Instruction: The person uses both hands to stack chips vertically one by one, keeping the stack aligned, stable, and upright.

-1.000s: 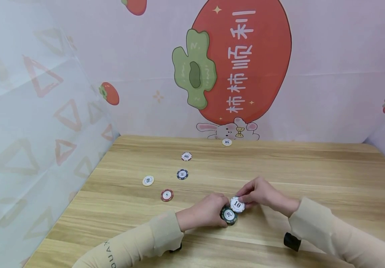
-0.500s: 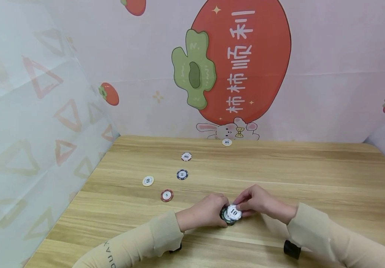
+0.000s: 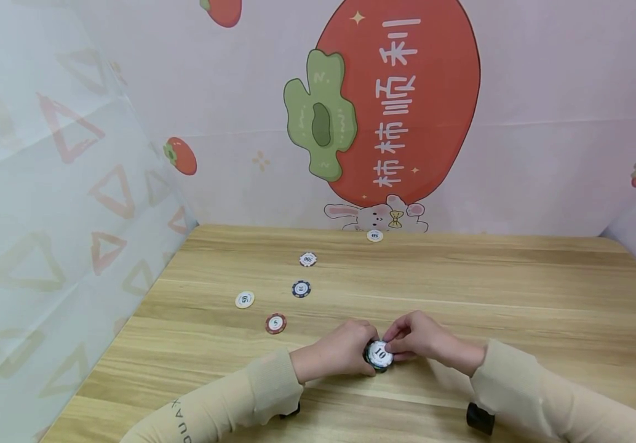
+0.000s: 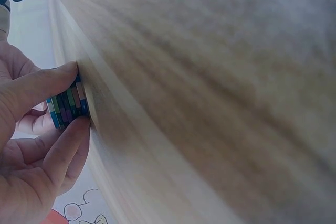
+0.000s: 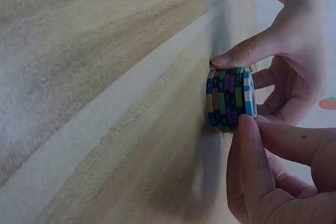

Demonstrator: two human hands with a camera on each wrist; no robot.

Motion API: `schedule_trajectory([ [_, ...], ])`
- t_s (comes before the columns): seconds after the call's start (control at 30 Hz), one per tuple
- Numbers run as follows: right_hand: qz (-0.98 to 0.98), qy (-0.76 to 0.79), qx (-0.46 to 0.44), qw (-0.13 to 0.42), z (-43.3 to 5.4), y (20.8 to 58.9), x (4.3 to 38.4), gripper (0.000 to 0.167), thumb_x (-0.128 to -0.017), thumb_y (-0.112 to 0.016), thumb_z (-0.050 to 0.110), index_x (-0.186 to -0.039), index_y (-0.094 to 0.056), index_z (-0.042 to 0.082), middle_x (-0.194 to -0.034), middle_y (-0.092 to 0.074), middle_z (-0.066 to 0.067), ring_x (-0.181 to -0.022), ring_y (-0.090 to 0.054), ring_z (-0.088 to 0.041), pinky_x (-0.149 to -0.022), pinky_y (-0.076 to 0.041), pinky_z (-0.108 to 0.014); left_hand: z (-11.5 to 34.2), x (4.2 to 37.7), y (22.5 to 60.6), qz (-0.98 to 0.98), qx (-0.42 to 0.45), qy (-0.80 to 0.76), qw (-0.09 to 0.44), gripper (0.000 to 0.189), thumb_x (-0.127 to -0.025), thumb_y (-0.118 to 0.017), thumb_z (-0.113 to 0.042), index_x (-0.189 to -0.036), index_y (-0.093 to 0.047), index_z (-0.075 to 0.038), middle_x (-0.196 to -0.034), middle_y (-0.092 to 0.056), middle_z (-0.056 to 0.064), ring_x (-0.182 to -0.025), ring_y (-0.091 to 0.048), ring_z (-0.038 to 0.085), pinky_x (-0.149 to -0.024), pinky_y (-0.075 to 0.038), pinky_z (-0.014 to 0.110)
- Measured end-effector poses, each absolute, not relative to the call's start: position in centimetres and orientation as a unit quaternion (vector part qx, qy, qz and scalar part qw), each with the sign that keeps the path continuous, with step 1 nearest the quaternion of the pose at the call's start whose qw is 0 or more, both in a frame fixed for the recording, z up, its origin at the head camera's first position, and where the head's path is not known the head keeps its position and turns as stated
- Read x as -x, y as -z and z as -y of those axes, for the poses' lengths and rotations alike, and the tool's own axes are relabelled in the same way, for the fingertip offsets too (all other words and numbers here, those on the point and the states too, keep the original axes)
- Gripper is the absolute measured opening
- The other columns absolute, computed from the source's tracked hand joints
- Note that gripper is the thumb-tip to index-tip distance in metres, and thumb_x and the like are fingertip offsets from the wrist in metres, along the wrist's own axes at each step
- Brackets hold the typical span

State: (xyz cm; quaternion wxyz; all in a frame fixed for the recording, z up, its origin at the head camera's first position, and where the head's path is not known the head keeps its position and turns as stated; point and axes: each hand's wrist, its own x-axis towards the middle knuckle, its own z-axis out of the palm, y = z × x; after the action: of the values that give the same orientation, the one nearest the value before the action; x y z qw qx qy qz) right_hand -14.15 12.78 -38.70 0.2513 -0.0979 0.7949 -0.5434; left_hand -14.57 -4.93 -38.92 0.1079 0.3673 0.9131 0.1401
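Note:
A short stack of poker chips (image 5: 227,98) stands on the wooden table, banded in blue, orange, green and purple. My left hand (image 3: 341,349) grips its side between thumb and fingers, low by the tabletop. On top lies a white chip (image 3: 380,352) marked 10, lined up with those below. The fingertips of my right hand (image 3: 427,340) pinch this chip's right edge. In the left wrist view, thumb and fingers bracket the stack (image 4: 68,102) from two sides; the head view hides most of the lower chips.
Loose chips lie left and behind: a red chip (image 3: 275,323) marked 5, a yellow-edged chip (image 3: 245,299), a dark blue chip (image 3: 301,288), a purple-edged chip (image 3: 308,259) and a pale chip (image 3: 375,235) at the back edge. A printed backdrop (image 3: 229,191) rises behind the table (image 3: 517,295).
My right hand has brought the white chip left and down onto the green chip marked 20, now covered. The left hand has stayed around the stack.

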Motion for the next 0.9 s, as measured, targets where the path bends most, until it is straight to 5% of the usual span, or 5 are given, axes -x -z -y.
schedule_trajectory([
  [0.67,-0.799,0.537,0.123,0.242,-12.6,38.99,14.15,0.014,-0.077,-0.067,-0.004,-0.086,-0.06,-0.013,-0.074,-0.061,-0.006,-0.068,-0.058,-0.011,-0.061,-0.053,-0.028,4.93,14.64,38.93,-0.91,-0.375,-0.147,0.103,0.034,-0.062,-0.082,-0.02,-0.087,-0.062,-0.01,-0.08,-0.056,-0.008,-0.072,-0.047,0.0,-0.066,-0.038,0.011],
  [0.9,-0.833,0.484,0.186,0.194,-12.71,39.25,14.37,0.012,-0.076,-0.07,0.003,-0.082,-0.064,-0.006,-0.073,-0.064,-0.005,-0.067,-0.055,-0.009,-0.059,-0.049,-0.024,4.94,14.58,38.88,-0.909,-0.375,-0.147,0.104,0.033,-0.062,-0.082,-0.019,-0.087,-0.062,-0.01,-0.081,-0.056,-0.008,-0.072,-0.047,0.0,-0.066,-0.038,0.011],
])
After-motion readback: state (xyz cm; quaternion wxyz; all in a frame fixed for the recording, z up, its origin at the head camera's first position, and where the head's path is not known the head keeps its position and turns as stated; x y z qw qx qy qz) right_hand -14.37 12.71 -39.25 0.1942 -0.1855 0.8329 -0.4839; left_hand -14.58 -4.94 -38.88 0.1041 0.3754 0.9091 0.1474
